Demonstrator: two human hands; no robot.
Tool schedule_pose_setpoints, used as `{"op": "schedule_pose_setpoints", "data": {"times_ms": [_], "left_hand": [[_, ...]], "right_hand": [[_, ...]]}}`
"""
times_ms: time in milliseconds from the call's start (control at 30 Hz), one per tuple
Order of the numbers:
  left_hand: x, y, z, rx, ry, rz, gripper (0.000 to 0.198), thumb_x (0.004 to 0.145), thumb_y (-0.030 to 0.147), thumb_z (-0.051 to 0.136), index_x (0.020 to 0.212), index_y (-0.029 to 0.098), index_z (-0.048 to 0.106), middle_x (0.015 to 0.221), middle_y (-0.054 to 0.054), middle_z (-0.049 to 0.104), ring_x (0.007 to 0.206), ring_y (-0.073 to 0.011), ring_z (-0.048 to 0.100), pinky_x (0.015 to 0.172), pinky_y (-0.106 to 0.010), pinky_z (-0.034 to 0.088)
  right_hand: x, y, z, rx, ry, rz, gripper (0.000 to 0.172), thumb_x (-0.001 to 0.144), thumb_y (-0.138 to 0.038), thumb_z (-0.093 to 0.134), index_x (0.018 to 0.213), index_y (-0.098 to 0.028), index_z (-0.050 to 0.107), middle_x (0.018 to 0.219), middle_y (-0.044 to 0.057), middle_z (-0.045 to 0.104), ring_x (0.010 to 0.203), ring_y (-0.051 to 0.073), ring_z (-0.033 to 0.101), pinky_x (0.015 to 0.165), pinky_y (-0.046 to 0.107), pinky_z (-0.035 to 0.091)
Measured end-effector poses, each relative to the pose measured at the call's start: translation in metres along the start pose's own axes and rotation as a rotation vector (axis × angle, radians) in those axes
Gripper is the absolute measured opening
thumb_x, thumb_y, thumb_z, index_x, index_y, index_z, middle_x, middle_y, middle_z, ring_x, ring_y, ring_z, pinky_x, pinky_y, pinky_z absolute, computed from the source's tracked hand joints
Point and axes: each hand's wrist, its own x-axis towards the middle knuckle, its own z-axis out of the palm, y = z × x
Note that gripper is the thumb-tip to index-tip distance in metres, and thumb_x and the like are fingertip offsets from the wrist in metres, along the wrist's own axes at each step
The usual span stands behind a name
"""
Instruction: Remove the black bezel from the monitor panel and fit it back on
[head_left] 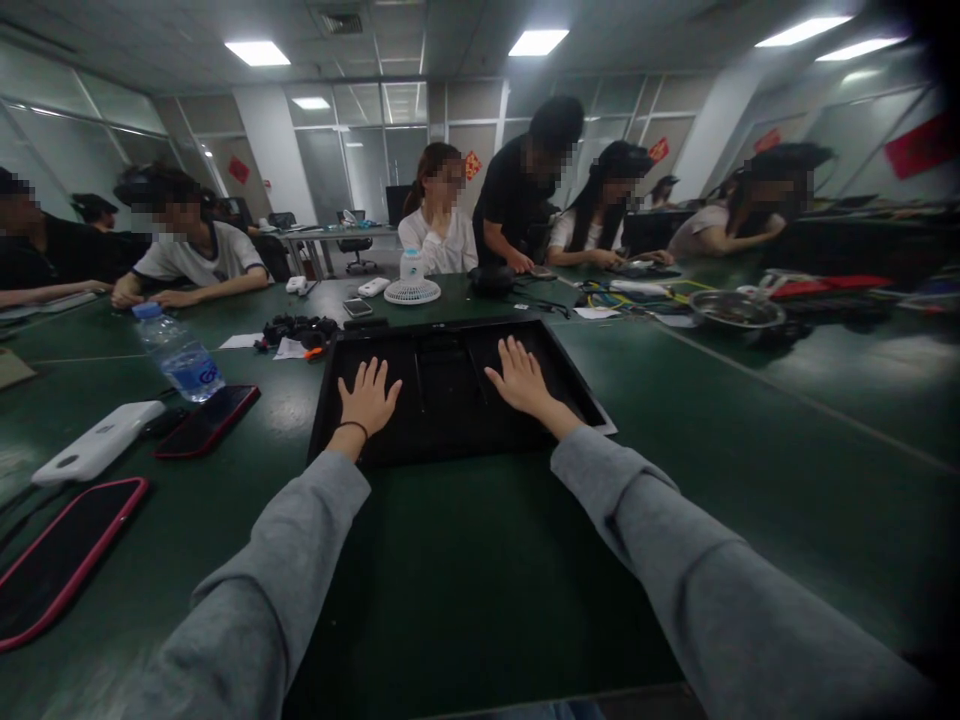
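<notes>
A black, shallow, rectangular casing (450, 425) with a raised rim lies on the green table in front of me. It looks like a monitor housing, but I cannot tell for certain. Over its left part, my left hand (368, 398) is stretched out palm down, fingers spread, with a dark band at the wrist. My right hand (519, 377) is spread the same way over the right part. Neither hand holds anything. Whether the palms touch the casing or hover just above it is hard to tell.
On the green table (480, 580), a water bottle (180, 352), a white power bank (97, 440) and two phones lie at left. Beyond the casing are a small white fan (412, 280) and dark cables (300, 332). A metal bowl (736, 308) stands at right. Several people surround the table.
</notes>
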Motion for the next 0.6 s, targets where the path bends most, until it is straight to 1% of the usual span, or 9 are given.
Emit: {"op": "schedule_pose_setpoints", "data": {"times_ms": [100,167,300,333,367,400,467,533,600], "left_hand": [[0.003,-0.003,0.014,0.013,-0.031,0.002,0.063,0.1,0.049,0.029,0.156,0.02,0.033,0.165,-0.011,0.026,0.152,-0.0312,0.019,0.118,-0.065,0.012],[0.005,-0.003,0.014,0.012,-0.035,-0.004,0.063,0.1,0.049,0.029,0.156,0.02,0.032,0.165,-0.011,0.025,0.153,-0.0308,0.018,0.119,-0.065,0.012],[0.012,-0.012,-0.006,-0.056,-0.146,0.001,0.059,0.099,0.048,0.035,0.153,0.025,0.038,0.164,-0.009,0.028,0.152,-0.0312,0.021,0.118,-0.066,0.013],[0.012,-0.019,-0.014,-0.081,-0.176,0.014,0.057,0.098,0.047,0.038,0.152,0.026,0.041,0.163,-0.009,0.032,0.151,-0.0312,0.025,0.118,-0.066,0.013],[0.01,-0.027,-0.022,-0.102,-0.15,0.007,0.055,0.098,0.044,0.04,0.15,0.027,0.044,0.161,-0.009,0.036,0.149,-0.0308,0.029,0.119,-0.065,0.013],[0.006,-0.036,-0.028,-0.122,-0.057,-0.034,0.054,0.098,0.043,0.04,0.15,0.026,0.044,0.16,-0.01,0.037,0.149,-0.0305,0.029,0.12,-0.064,0.011],[-0.006,-0.058,-0.035,-0.176,0.119,-0.139,0.06,0.097,0.045,0.042,0.153,0.023,0.038,0.163,-0.012,0.032,0.152,-0.0315,0.023,0.12,-0.064,0.008],[-0.023,-0.078,-0.032,-0.311,0.109,-0.237,0.07,0.092,0.046,0.052,0.155,0.019,0.035,0.163,-0.015,0.03,0.151,-0.0337,0.023,0.121,-0.062,0.012],[-0.038,-0.093,-0.024,-0.554,0.02,-0.281,0.074,0.089,0.04,0.059,0.155,0.02,0.033,0.159,-0.015,0.038,0.147,-0.0315,0.034,0.121,-0.054,0.023]], "right_hand": [[0.004,0.0,0.015,-0.036,-0.124,-0.001,0.07,0.1,-0.05,0.02,0.157,-0.009,0.027,0.164,0.017,0.022,0.152,0.029,0.018,0.121,0.051,0.017],[0.007,-0.001,0.016,-0.048,-0.169,0.007,0.072,0.1,-0.051,0.018,0.158,-0.008,0.026,0.165,0.016,0.018,0.153,0.029,0.014,0.122,0.049,0.014],[0.014,0.002,-0.004,-0.032,-0.336,0.041,0.074,0.099,-0.053,0.023,0.159,-0.01,0.023,0.166,0.015,0.015,0.153,0.029,0.013,0.122,0.05,0.014],[0.013,0.005,-0.011,-0.03,-0.337,0.038,0.074,0.099,-0.054,0.026,0.159,-0.011,0.023,0.166,0.015,0.014,0.153,0.029,0.012,0.122,0.05,0.014],[0.01,0.011,-0.018,-0.03,-0.298,0.031,0.074,0.098,-0.054,0.03,0.159,-0.012,0.022,0.166,0.015,0.013,0.153,0.03,0.011,0.122,0.052,0.014],[0.004,0.02,-0.024,-0.033,-0.213,0.022,0.075,0.098,-0.053,0.032,0.16,-0.013,0.02,0.167,0.015,0.011,0.153,0.03,0.009,0.122,0.053,0.013],[-0.013,0.041,-0.032,-0.026,0.018,0.053,0.076,0.098,-0.049,0.033,0.161,-0.012,0.013,0.167,0.016,0.008,0.153,0.032,0.007,0.12,0.058,0.014],[-0.035,0.066,-0.034,0.019,0.1,0.169,0.08,0.096,-0.048,0.037,0.16,-0.008,0.012,0.165,0.021,0.016,0.151,0.036,0.015,0.116,0.063,0.021],[-0.056,0.088,-0.03,0.112,0.02,0.285,0.074,0.095,-0.043,0.037,0.157,-0.006,0.023,0.155,0.024,0.037,0.143,0.039,0.036,0.112,0.061,0.032]]}}
